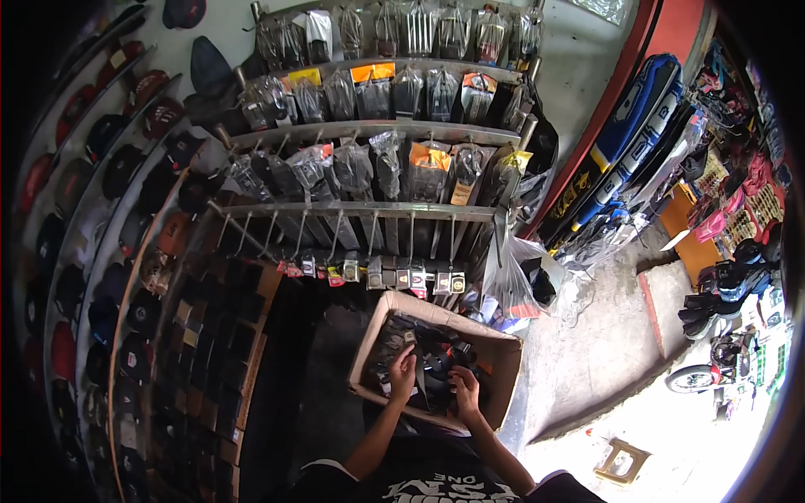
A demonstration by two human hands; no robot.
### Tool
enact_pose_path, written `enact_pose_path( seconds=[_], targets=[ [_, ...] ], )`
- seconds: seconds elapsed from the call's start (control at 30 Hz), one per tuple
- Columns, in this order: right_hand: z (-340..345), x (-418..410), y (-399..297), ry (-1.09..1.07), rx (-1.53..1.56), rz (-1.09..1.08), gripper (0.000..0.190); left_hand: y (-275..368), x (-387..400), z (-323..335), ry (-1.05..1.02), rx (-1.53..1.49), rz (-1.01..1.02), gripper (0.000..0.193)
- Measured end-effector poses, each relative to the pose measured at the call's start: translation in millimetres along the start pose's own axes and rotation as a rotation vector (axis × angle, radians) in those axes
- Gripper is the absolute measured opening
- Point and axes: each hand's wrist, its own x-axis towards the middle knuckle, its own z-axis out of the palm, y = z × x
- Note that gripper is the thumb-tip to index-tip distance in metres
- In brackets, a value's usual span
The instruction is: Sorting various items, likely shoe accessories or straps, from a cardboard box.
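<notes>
A cardboard box (503,383) stands open in front of me, holding a jumble of dark straps and packaged pieces. My left hand (402,376) reaches into its left side, fingers pointing forward, beside a small square tag or buckle (409,338) on a plastic-wrapped item. On the right, my right hand (464,385) is inside the box with bent fingers over the dark straps (435,361). Whether either hand grips anything is too small to tell. Between the two hands a dark strap runs toward the box's near wall.
Beyond the box, a metal rack (371,210) has hooks with bagged goods and rows of buckles (396,278). Caps (143,311) line the left wall above dark wallet-like pieces (207,352). A plastic bag (509,270) hangs at right, and a gold plastic stool (622,462) lies outside.
</notes>
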Motion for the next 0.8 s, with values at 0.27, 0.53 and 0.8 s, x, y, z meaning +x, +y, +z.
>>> enact_pose_path(
  seconds=[0.27,0.53,0.8],
  targets=[
    [36.9,16.3,-85.2,-0.385,0.142,0.115,0.051,100.3,-39.8,11.9,-0.108,-0.208,0.125,0.023],
    [60.3,5.3,-203.7,-0.394,0.320,-0.087,0.046,127.4,-64.6,4.8,-0.284,-0.197,0.208,0.039],
    [57.4,-21.4,-248.6,-0.409,0.286,-0.218,0.050,141.8,-53.8,7.5,-0.337,-0.005,0.264,0.027]
  ],
)
